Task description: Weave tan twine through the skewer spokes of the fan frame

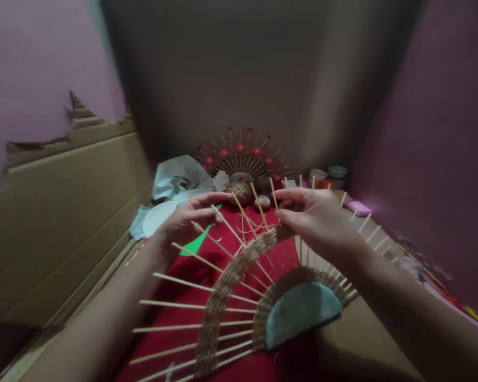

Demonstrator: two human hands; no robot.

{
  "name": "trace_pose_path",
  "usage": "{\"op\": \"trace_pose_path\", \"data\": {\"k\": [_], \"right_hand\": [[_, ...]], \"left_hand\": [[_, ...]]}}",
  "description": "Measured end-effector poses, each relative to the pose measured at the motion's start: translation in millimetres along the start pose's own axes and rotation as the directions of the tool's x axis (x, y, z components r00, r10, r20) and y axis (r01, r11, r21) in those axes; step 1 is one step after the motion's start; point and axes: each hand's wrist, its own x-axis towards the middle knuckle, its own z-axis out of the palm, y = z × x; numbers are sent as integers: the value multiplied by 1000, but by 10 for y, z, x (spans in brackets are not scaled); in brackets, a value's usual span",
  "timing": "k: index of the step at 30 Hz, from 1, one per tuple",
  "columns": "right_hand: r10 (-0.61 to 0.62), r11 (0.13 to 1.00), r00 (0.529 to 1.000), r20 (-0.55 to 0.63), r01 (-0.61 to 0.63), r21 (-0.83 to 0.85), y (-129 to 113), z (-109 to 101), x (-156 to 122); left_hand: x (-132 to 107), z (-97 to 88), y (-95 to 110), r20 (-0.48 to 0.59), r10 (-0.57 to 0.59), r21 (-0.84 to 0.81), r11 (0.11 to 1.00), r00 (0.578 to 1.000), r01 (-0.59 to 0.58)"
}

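A half-round woven fan (pixel 219 297) of thin wooden sticks stands tilted in front of me, with a braided twine band across its spokes. Its inner hub is a pale blue half-disc (pixel 302 313) edged with more woven twine. My left hand (pixel 191 215) reaches in from the left, fingers stretched out and apart, the index fingertip at the top of one stick. With thumb and fingers, my right hand (pixel 318 215) pinches a stick (pixel 273 193) near the band's upper end. Loose twine (pixel 242 225) loops behind the sticks between both hands.
Behind lie a twine ball (pixel 239 192), a smaller ball (pixel 262 202) and a finished fan with pink flowers (pixel 241 147). Crumpled plastic (pixel 179 175) and a white plate (pixel 159 218) are left, near a cardboard wall (pixel 71 212). Red cloth (pixel 175 297) covers the surface; jars (pixel 336 174) stand back right.
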Motion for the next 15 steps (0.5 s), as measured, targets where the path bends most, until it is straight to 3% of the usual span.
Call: {"op": "trace_pose_path", "data": {"k": [3, 6, 12, 15], "right_hand": [[-75, 997, 997, 17, 74, 27, -89, -58, -130], [-152, 987, 988, -15, 151, -44, -144, -112, -227], [-243, 966, 961, -131, 228, -120, -133, -138, -359], [-277, 956, 951, -137, 258, -138, -131, -105, -385]], "left_hand": [[57, 308, -63, 279, -78, 51, 997, 957, 67], [48, 504, -77, 416, -102, 42, 995, 903, 93], [-52, 591, -18, 382, -232, 254, 957, 894, 140], [-74, 607, -2, 344, -215, 262, 957, 914, 127]]}}
